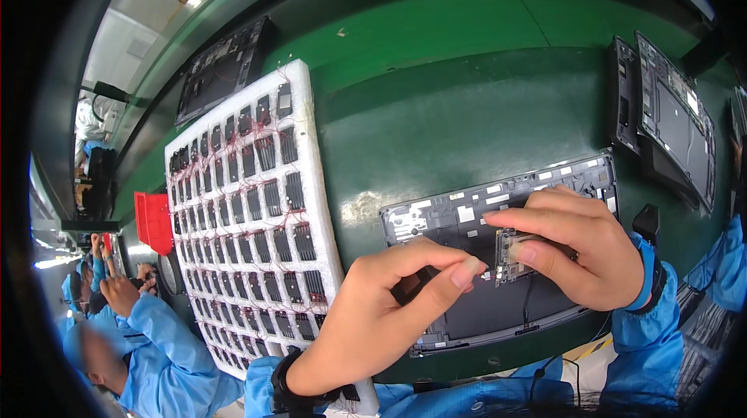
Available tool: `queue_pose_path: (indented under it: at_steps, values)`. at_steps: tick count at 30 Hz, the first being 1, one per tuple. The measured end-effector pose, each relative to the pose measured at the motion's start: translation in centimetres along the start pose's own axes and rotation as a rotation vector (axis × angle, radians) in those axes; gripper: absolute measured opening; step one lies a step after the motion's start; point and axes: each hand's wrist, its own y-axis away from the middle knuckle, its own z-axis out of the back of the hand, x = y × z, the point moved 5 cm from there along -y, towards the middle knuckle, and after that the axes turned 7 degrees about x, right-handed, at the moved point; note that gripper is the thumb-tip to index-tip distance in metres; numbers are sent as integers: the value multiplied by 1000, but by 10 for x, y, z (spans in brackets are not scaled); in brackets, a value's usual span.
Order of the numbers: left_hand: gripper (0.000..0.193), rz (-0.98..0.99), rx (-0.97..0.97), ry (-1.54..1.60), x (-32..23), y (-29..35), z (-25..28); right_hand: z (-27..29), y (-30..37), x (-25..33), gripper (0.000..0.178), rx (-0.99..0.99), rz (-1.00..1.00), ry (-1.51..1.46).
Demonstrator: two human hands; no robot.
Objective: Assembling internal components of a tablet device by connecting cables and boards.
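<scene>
Over a black laptop-like device casing (475, 317) lying on the green bench, my right hand (583, 251) grips a small circuit board (506, 258) between thumb and fingers, tilted above the casing. Just left of the board, my left hand (405, 301) has its thumb and index fingertip pinched together. Whatever that pinch holds is too small to make out. A thin dark cable (531, 297) runs down across the casing below the board. Silver and white patches line the casing's far side.
Left of the casing stands a white foam tray (317, 161) filled with rows of black parts with red wires. Red bin (153, 222) behind it. More casings sit at far left (222, 68) and stacked at right (673, 118). A co-worker in a blue sleeve (167, 340) is at left.
</scene>
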Motion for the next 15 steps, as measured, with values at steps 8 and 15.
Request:
queue_pose_path:
  at_steps: [8,15]
  values:
    - [20,-15,7,-17,-1,-1,0,1,0,-1,38,-3,-22,4]
    - [21,-23,55,-71,-7,1,1,1,1,1,38,-4,-34,-6]
